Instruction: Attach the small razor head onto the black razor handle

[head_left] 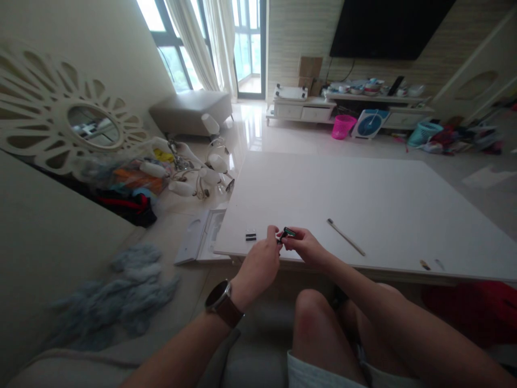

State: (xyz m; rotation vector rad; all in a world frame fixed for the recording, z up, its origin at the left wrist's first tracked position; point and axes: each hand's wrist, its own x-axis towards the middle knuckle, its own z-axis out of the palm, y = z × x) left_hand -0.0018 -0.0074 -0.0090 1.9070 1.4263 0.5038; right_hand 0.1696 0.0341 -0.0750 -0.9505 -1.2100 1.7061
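Over the near edge of the white table [347,188], both hands meet at a small black-and-green piece [288,232] shaped somewhat like a razor head. My left hand [262,261], with a watch on its wrist, is closed at the piece's dark lower end. My right hand [305,245] pinches its green upper end between thumb and fingers. Fine detail of the piece is too small to make out. Just left of my hands lie two short black strips [251,237] with something clear beside them. To the right rests a thin beige stick with a dark tip, like a toothbrush [346,237].
A small brown item [425,264] lies near the table's right front edge. An open white box [202,237] and a chandelier with white shades [202,175] are on the floor at left. Beyond the table stand a pink basket [343,127] and a fan [370,124].
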